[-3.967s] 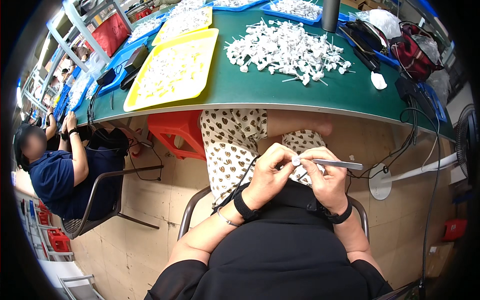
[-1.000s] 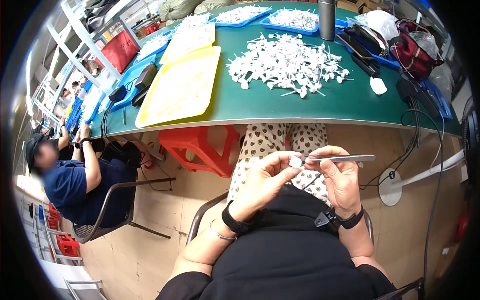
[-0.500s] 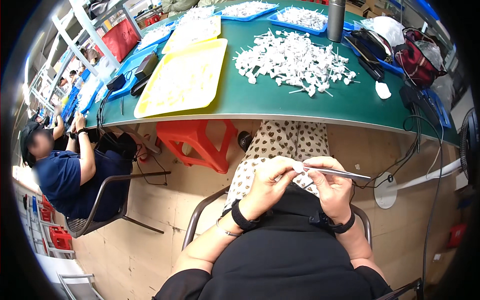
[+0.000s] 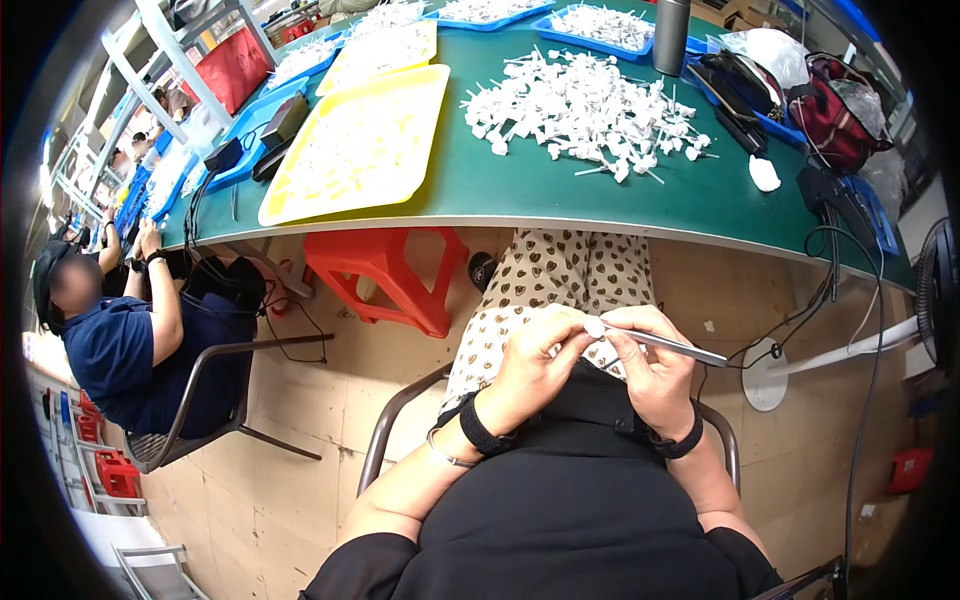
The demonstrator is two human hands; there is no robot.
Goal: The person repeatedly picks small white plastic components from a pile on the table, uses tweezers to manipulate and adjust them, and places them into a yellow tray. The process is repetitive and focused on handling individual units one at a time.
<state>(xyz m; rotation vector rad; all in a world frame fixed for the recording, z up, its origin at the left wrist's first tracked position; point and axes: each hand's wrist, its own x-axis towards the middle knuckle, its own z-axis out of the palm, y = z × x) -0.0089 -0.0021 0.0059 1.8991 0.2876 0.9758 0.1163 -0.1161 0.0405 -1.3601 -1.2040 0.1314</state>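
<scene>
Over my lap, my left hand [image 4: 543, 362] pinches a small white plastic piece [image 4: 594, 327] between thumb and fingertips. My right hand [image 4: 655, 372] is closed around slim grey metal tweezers [image 4: 690, 349], whose wide end sticks out to the right. The narrow end meets the white piece, where the fingertips of both hands come together; the exact contact is too small to make out. On the green table [image 4: 490, 192] ahead lies a heap of small white plastic parts [image 4: 590, 110] with thin stems. A yellow tray [image 4: 435, 120] left of it holds small pale pieces.
Blue trays [image 4: 600, 28] of white parts line the table's back. A grey metal flask [image 4: 671, 35] and a dark red bag [image 4: 835, 115] stand at the right. A red stool [image 4: 385, 275] is under the table. Another person [image 4: 125, 340] sits at the left; cables hang right.
The whole view has shifted slightly. My hands stay together at the white piece, and the tweezers have tilted a little further down at their wide end.
</scene>
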